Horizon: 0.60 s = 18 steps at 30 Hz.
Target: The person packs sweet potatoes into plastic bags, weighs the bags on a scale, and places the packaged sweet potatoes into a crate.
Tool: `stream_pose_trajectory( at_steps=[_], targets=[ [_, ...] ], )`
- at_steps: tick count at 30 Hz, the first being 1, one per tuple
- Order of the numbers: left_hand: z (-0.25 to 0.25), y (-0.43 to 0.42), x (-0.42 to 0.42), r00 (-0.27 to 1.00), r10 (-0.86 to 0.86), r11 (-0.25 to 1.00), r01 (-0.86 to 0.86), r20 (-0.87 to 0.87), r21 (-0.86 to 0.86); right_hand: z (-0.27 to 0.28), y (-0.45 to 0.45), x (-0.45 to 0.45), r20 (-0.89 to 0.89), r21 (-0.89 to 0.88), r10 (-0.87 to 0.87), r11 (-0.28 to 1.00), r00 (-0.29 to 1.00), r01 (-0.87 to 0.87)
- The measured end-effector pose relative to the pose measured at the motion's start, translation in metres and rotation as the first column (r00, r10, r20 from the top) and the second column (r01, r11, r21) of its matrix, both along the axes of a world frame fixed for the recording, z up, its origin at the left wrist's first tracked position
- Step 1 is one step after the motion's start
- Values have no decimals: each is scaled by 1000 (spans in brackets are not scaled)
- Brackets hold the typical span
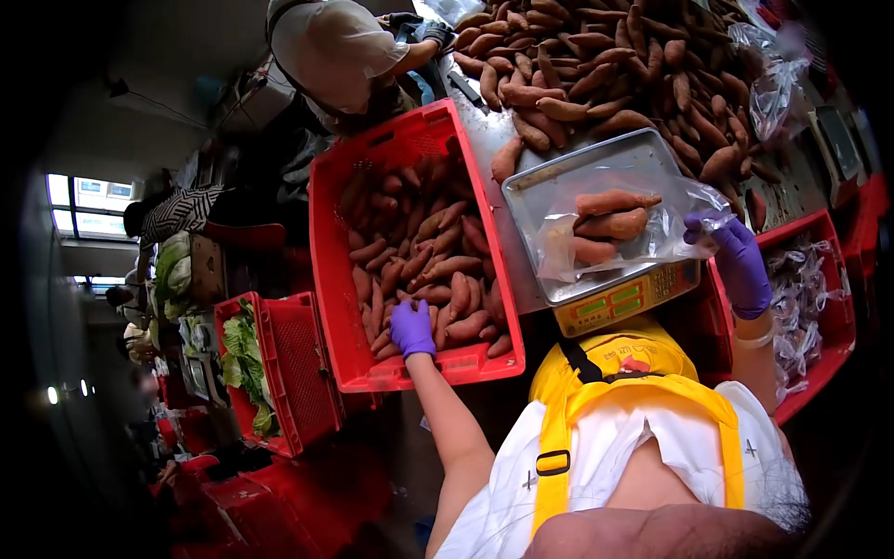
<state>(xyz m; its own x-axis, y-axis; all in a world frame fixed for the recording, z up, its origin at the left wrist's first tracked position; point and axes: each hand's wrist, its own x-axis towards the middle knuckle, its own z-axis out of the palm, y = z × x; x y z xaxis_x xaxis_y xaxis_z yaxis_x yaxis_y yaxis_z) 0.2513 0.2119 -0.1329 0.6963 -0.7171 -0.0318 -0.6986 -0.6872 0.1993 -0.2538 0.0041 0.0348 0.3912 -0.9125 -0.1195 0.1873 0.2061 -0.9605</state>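
My left hand (413, 328), in a purple glove, is down in a red crate (326, 270) of sweet potatoes (438, 265). Its fingers are bent round a sweet potato, partly hidden under the glove. On the right, my right hand (740, 265), gloved in purple too, pinches the open end of a clear plastic bag (684, 210). Several sweet potatoes (612, 224) lie inside this bag. It rests on the metal pan (559, 172) of a yellow weighing scale (626, 298) with lit green displays.
A big heap of sweet potatoes (596, 65) covers the metal table at the back. To the right stands a red crate (819, 363) of clear plastic bags (801, 307). A co-worker (340, 56) stands behind the crate. Leafy greens (244, 363) fill a red crate on the left.
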Motion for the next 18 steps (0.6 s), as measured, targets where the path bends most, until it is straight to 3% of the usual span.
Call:
stream_pose_trajectory(
  at_steps=[3,4,8,9,10,14,18],
  targets=[
    [-3,-50,9,996,-83,981,77,-28,-176,-1,4,2,-71,30,-30,999,997,32],
    [3,-72,12,980,-117,981,89,-161,-170,0,5,0,-125,49,-43,998,991,50],
    [-60,-136,54,949,-168,970,112,-266,-214,6,10,-4,-308,76,-35,995,951,61],
    [-70,-150,62,921,-144,973,67,-361,-219,10,13,-4,-293,96,-57,991,954,89],
    [-70,-166,68,924,-36,991,-17,-381,-134,11,14,-5,-297,93,-57,992,953,89],
    [-74,-203,82,968,196,977,-179,-154,120,17,12,-11,-238,75,-86,992,967,106],
    [-82,-223,104,955,220,974,-204,-200,101,16,9,-11,-248,108,-114,984,962,145]
  ],
)
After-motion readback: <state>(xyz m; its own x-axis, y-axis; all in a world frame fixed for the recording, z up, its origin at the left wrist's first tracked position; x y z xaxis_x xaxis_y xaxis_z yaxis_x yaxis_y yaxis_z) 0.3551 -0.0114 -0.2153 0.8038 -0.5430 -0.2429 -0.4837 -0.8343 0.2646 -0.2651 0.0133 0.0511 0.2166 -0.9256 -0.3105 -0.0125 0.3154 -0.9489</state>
